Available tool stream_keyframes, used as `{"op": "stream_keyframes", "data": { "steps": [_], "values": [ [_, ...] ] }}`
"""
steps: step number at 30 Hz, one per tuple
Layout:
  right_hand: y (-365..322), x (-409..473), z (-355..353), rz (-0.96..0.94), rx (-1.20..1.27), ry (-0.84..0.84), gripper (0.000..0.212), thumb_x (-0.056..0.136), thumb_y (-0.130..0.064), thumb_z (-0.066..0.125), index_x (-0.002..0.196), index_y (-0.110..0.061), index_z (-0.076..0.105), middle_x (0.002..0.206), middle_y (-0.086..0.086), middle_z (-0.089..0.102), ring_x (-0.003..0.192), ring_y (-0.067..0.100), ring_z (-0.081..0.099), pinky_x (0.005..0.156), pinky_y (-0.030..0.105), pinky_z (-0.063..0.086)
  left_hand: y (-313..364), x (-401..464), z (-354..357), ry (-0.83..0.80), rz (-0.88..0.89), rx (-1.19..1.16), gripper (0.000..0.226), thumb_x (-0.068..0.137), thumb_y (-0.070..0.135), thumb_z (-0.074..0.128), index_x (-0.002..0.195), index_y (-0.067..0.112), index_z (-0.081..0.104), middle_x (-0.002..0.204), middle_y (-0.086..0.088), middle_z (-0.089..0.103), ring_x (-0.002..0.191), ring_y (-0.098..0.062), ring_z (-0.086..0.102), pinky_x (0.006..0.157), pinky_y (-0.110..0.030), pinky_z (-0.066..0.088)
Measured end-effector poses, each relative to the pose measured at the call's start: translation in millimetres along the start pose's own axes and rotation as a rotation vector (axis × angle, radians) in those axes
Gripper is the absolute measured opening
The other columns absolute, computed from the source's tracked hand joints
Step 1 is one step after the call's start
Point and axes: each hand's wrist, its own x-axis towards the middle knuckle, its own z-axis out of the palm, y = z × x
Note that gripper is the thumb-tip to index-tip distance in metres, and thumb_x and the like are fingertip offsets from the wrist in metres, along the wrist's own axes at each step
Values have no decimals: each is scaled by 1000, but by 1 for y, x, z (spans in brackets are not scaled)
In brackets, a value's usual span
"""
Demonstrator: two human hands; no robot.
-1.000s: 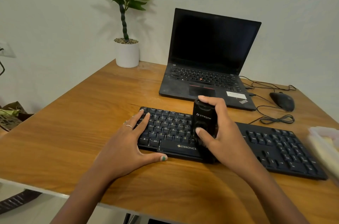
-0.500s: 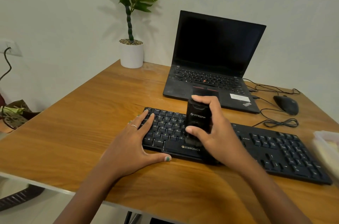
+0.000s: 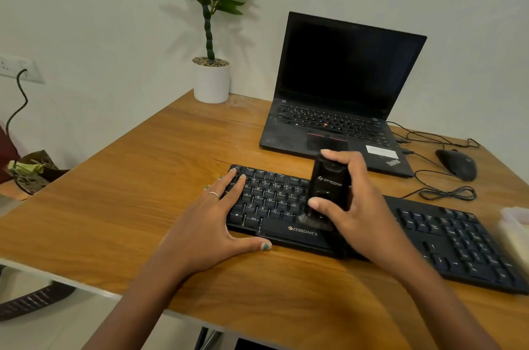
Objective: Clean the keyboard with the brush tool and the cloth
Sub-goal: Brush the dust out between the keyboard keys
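A long black keyboard [image 3: 446,238] lies across the wooden desk [image 3: 143,192] in front of me. My right hand [image 3: 363,212] grips a black block-shaped brush tool [image 3: 329,186], held upright with its bristles down on the keys near the space bar. My left hand [image 3: 206,223] lies flat, fingers straight on the keyboard's left end and thumb along its front edge. No cloth shows plainly in this view.
An open black laptop [image 3: 337,109] stands behind the keyboard. A potted plant [image 3: 211,80] sits at the desk's back left corner. A black mouse [image 3: 456,163] with coiled cable lies at the right. A pale container [image 3: 515,232] shows at the right edge.
The brush tool in my right hand has slid a little leftward along the keys. My left hand stays pressed on the keyboard's left end. The camera has shifted slightly.
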Motion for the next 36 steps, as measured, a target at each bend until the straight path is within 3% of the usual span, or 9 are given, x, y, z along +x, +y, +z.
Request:
{"op": "stream_keyframes", "data": {
  "steps": [4, 9, 14, 16, 21, 25, 30, 34, 36],
  "values": [
    [-3, 3, 9, -14, -89, 68, 63, 81, -18, 69, 119, -49, 29, 101, -22, 47, 91, 4, 57, 70, 26, 55, 1, 0, 1, 3, 4, 1, 130, 42, 105, 29, 152, 43, -4, 158, 24, -14, 149, -13, 6, 118, -41, 25],
    [-7, 3, 37, -122, -20, 53, 67, 82, -17, 68, 116, -60, 29, 109, -35, 42, 102, -8, 50, 74, 19, 54, 0, 0, 1, 23, 18, 5, 129, 46, 103, 32, 153, 39, -2, 160, 21, -11, 148, -11, 7, 119, -36, 22],
    [-5, 7, 0, -52, -96, -71, 65, 81, -17, 68, 118, -53, 28, 104, -22, 50, 94, 4, 59, 72, 25, 56, 0, 0, 0, -2, 4, 15, 130, 44, 104, 30, 152, 42, -6, 158, 23, -15, 149, -12, 5, 119, -39, 24],
    [-6, 7, 3, -56, -62, -39, 64, 81, -16, 68, 116, -53, 29, 103, -23, 49, 92, 0, 59, 69, 22, 56, -1, 0, 1, 5, 4, 12, 129, 44, 103, 31, 152, 42, -5, 158, 23, -14, 149, -13, 5, 118, -39, 25],
    [-11, 4, 33, -152, -49, -40, 68, 81, -19, 69, 111, -64, 28, 106, -43, 41, 103, -14, 47, 75, 18, 54, -1, 0, 2, 20, 21, 9, 128, 48, 101, 34, 153, 39, -4, 159, 21, -13, 148, -11, 5, 119, -36, 21],
    [-3, 14, 17, -107, -96, 4, 65, 81, -17, 69, 118, -52, 28, 102, -25, 47, 92, 1, 57, 70, 30, 58, -1, 0, 1, 5, 9, 19, 127, 49, 101, 34, 152, 41, -7, 158, 22, -16, 149, -12, 2, 120, -37, 21],
    [-4, 9, 21, -115, 10, 22, 62, 78, -14, 72, 112, -49, 34, 103, -28, 47, 99, -18, 48, 73, 8, 48, 0, 0, 1, 6, 14, 17, 127, 48, 100, 34, 152, 40, -7, 158, 22, -16, 148, -9, 0, 120, -34, 16],
    [-3, 14, 18, -97, -132, 45, 62, 80, -18, 70, 118, -47, 31, 98, -26, 46, 88, -2, 56, 67, 20, 54, 0, 0, 0, 1, 11, 21, 126, 50, 98, 37, 153, 39, -7, 158, 22, -16, 148, -9, -1, 119, -33, 14],
    [-4, 13, 21, -99, -105, 61, 62, 80, -18, 70, 118, -47, 31, 99, -27, 46, 90, -3, 55, 68, 20, 53, 2, -1, 0, -1, 10, 23, 125, 51, 96, 39, 153, 39, -7, 158, 22, -17, 148, -7, -2, 119, -32, 13]
  ]
}}
